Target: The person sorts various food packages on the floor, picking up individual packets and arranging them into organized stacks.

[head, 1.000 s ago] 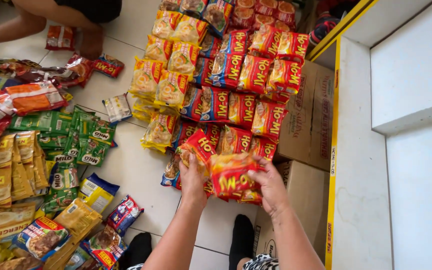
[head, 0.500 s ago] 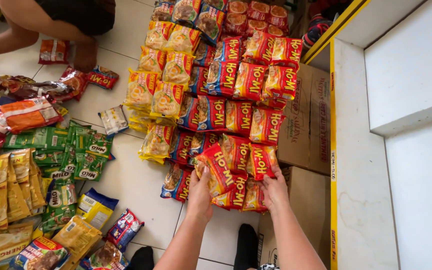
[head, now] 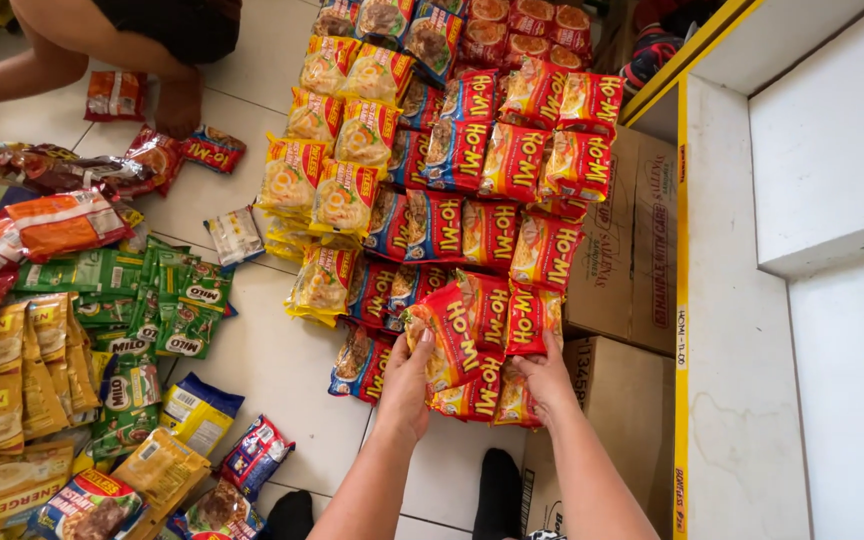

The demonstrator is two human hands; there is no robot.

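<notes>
View from above onto a pale tiled floor [head: 282, 370] covered with snack and drink packets. The landmark is a long block of red noodle packets [head: 497, 200] laid in overlapping rows up the middle of the floor.

At the near end of that block, two bare hands work on a small stack of red packets [head: 477, 345]. The left hand [head: 407, 385] grips the stack's left side, fingers curled around the edge of a tilted packet and thumb on top. The right hand [head: 544, 375] presses the stack's right side, fingers partly spread and bent over the packets, holding them in place. The stack touches the last row of the red block and rests on the floor.

Just left of the red block runs a column of yellow noodle packets [head: 337, 160]. Farther left of the block lie green drink sachets [head: 142, 300], then heaps of orange and yellow packets [head: 12, 370] at the frame's left edge. A few blue packets [head: 252, 455] lie on the tiles left of the hands.

Right of the red block stand brown cardboard boxes [head: 627, 250], touching it, and beyond them a white wall with a yellow strip [head: 682, 300].

Beyond the block's far left corner another person crouches; only a bare arm and leg [head: 102, 50] show.

Below the hands, a dark-socked foot [head: 497, 490] stands on the tiles.
</notes>
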